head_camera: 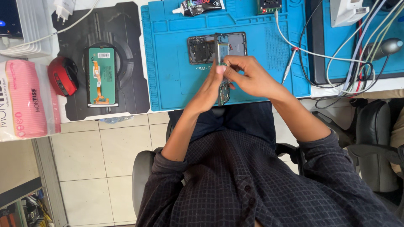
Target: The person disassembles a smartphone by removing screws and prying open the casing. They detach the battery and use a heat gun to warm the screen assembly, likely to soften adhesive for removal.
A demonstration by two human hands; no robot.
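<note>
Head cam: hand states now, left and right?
Left hand: closed on the phone circuit board, gripping it from the side, upright on edge.
Right hand: fingers pinched on the same board near its upper part.

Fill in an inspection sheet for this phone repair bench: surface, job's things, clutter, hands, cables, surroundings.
Surface: blue rubber repair mat on a white bench, beside a black round-patterned mat.
Job's things: long narrow green circuit board held on edge above the blue mat; opened dark phone frame lying flat behind it.
Clutter: green-backed phone screen panel, red computer mouse, black glue tube, pink tissue pack, metal-tipped probe.
Hands: left hand and right hand both pinch the board.
Cables: white lead crosses the mat; tangled bundle at the bench's edge.
Surroundings: tiled floor, office chair.
</note>
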